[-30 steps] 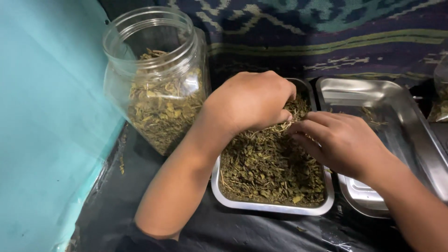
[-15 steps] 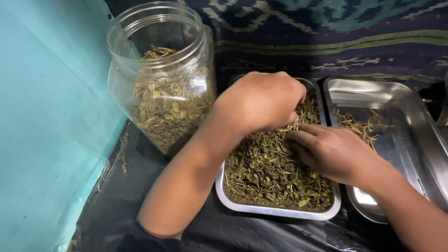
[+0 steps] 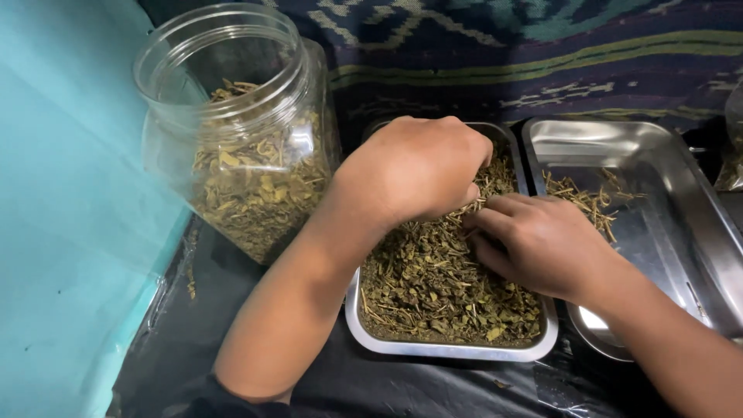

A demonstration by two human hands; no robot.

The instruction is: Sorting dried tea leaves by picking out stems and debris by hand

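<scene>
Picking thru dried green-brown leaf and stem bits (image 3: 441,290) in rectangular steel tray (image 3: 449,350), which sits on black plastic sheet (image 3: 232,310) btw clear plastic jar (image 3: 240,131) and second, near-empty steel tray (image 3: 658,162). Left hand (image 3: 414,166) curled shut, fingertips pinching stems at tray's far end. Right hand (image 3: 538,244) half-closed, fingers down in the leaves; grip on anything: can't tell. Best done w/ light pinches, lifting only woody stems. Tray's long axis runs near-to-far from the person; stems point all ways.

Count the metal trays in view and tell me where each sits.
2. The leaf-filled tray lies under both hands; the stem tray sits beside it on the right. More may lie outside the view.
</scene>
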